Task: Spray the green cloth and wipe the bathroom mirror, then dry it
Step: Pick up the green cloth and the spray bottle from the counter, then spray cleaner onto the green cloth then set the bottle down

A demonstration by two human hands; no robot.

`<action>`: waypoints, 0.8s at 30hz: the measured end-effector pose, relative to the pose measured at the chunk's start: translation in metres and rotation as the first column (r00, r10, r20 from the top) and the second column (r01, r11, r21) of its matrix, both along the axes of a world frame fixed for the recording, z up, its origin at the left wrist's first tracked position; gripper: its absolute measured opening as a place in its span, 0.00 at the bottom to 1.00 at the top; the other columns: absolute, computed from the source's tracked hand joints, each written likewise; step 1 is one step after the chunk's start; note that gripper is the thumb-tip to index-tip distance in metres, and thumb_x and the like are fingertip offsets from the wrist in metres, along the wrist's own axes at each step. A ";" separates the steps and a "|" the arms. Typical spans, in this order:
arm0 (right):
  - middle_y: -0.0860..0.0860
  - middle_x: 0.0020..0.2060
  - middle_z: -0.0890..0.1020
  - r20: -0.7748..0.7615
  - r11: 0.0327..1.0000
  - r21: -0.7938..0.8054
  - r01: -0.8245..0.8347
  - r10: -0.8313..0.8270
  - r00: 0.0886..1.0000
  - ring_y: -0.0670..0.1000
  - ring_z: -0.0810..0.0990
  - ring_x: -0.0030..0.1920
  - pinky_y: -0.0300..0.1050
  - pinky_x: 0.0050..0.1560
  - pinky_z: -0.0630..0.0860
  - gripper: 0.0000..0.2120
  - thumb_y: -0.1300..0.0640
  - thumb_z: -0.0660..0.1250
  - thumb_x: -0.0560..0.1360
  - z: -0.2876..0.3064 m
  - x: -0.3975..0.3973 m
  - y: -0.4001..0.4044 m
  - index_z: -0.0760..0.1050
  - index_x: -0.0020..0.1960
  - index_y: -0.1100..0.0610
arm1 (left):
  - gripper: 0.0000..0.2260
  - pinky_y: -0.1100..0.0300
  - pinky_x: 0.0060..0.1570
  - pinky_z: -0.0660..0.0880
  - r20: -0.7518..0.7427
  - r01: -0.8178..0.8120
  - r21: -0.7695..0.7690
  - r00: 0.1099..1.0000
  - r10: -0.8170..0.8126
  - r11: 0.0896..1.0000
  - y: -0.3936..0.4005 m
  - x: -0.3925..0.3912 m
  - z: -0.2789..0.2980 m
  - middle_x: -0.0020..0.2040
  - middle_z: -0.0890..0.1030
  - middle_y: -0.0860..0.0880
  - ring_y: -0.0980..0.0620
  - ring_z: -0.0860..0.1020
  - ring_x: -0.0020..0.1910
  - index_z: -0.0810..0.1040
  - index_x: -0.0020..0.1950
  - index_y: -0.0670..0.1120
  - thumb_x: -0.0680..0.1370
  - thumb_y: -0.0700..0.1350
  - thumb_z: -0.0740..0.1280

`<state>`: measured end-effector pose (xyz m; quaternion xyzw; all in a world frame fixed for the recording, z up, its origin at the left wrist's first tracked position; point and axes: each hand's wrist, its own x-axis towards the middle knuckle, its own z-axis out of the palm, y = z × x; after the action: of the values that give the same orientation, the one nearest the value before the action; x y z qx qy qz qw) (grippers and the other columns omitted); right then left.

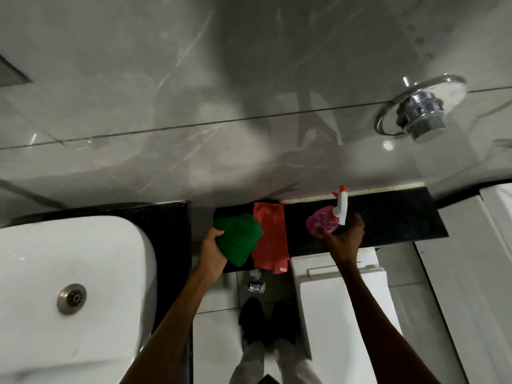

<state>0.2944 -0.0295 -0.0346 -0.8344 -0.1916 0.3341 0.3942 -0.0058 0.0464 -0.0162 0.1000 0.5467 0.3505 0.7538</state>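
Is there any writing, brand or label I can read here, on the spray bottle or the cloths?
None can be read.
Spray bottle: pink body, no legible label.
Red cloth: a small pale tag at its near corner, too blurred to read.
Green cloth: no text visible.

Dim bathroom. Glossy grey marble wall tiles [194, 92] above black ledge [393, 217]; chrome flush button [421, 117] up right of it; white basin [69, 273] left; pale floor tiles [216, 342] below.

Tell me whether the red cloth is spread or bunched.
Spread: the red cloth lies flat on the black shelf, its near end hanging over the edge.
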 end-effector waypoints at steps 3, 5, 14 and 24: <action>0.57 0.72 0.75 0.028 0.979 0.194 -0.061 0.057 0.998 0.56 0.76 0.70 0.54 0.70 0.75 0.47 0.51 0.81 0.66 0.012 0.006 0.022 0.62 0.80 0.54 | 0.17 0.53 0.44 0.84 -0.004 0.070 -0.015 0.998 -0.070 0.997 -0.007 -0.005 0.000 0.56 0.86 0.39 0.43 0.87 0.51 0.79 0.65 0.40 0.80 0.44 0.59; 0.55 0.67 0.80 0.048 0.956 0.262 -0.131 0.123 0.991 0.53 0.81 0.64 0.50 0.65 0.79 0.36 0.52 0.76 0.74 0.015 0.008 0.032 0.66 0.78 0.51 | 0.19 0.52 0.45 0.84 -0.006 0.102 -0.030 0.995 -0.102 0.994 -0.014 -0.004 0.001 0.57 0.87 0.40 0.44 0.87 0.52 0.79 0.67 0.40 0.79 0.45 0.60; 0.56 0.61 0.79 0.380 0.659 0.235 -0.714 0.614 0.692 0.55 0.82 0.57 0.47 0.57 0.79 0.16 0.57 0.65 0.78 0.100 -0.049 0.006 0.77 0.65 0.55 | 0.22 0.48 0.51 0.84 0.050 0.047 0.095 0.997 -0.052 0.994 -0.035 0.010 0.060 0.66 0.83 0.40 0.41 0.83 0.62 0.72 0.77 0.47 0.83 0.42 0.58; 0.56 0.30 0.82 -0.015 0.666 0.386 -0.638 0.696 0.717 0.44 0.81 0.31 0.41 0.32 0.77 0.06 0.54 0.74 0.77 0.181 -0.137 -0.033 0.83 0.44 0.55 | 0.29 0.48 0.57 0.81 0.174 -0.049 0.262 0.985 0.003 0.964 -0.016 -0.014 0.156 0.68 0.80 0.39 0.42 0.83 0.61 0.65 0.81 0.41 0.78 0.44 0.59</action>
<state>0.1573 -0.0628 0.1462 -0.5903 -0.5086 0.4814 0.4013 -0.0194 0.0307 0.1393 0.1620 0.4293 0.4378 0.7732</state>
